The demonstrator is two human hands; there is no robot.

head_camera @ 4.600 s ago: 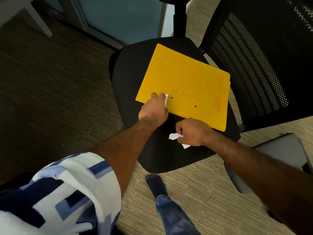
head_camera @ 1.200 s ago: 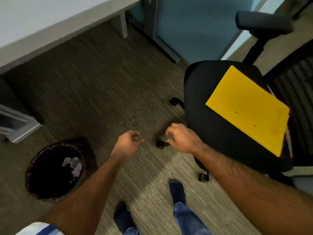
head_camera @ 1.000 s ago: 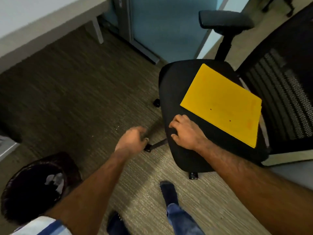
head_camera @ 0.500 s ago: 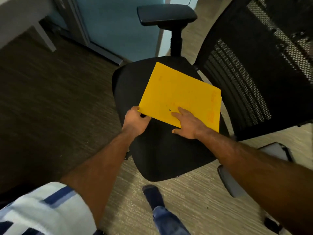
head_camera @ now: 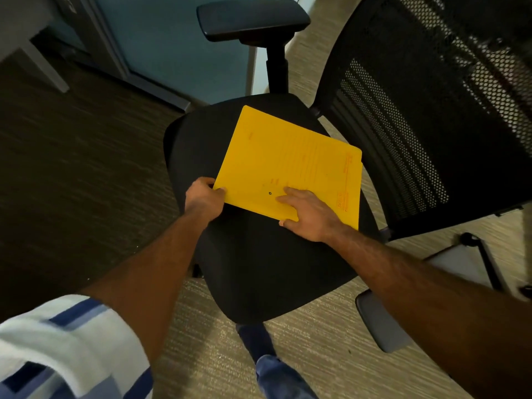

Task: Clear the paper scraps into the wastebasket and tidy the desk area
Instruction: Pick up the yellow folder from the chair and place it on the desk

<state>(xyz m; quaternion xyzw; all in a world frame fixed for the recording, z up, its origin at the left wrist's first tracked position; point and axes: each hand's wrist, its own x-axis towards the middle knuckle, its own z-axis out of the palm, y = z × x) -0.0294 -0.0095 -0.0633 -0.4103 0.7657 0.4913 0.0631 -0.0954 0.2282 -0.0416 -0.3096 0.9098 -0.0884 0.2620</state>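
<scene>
A yellow folder (head_camera: 288, 162) lies on the black seat (head_camera: 267, 263) of an office chair. My left hand (head_camera: 203, 198) pinches the folder's near left corner, thumb on top. My right hand (head_camera: 308, 213) lies over the folder's near edge, fingers spread on its top and thumb at the edge. No paper scraps show on the seat. The wastebasket is out of view.
The chair's mesh backrest (head_camera: 431, 110) rises at the right, one armrest (head_camera: 253, 20) at the top and another (head_camera: 380, 326) at the lower right. A blue partition (head_camera: 178, 44) and a desk leg (head_camera: 43, 67) stand beyond. My shoe (head_camera: 256, 341) is below the seat.
Earlier both hands picked white scraps off the seat, then hung near the wastebasket with scraps inside. The view swung back to the chair, and both hands came onto the folder's near edge.
</scene>
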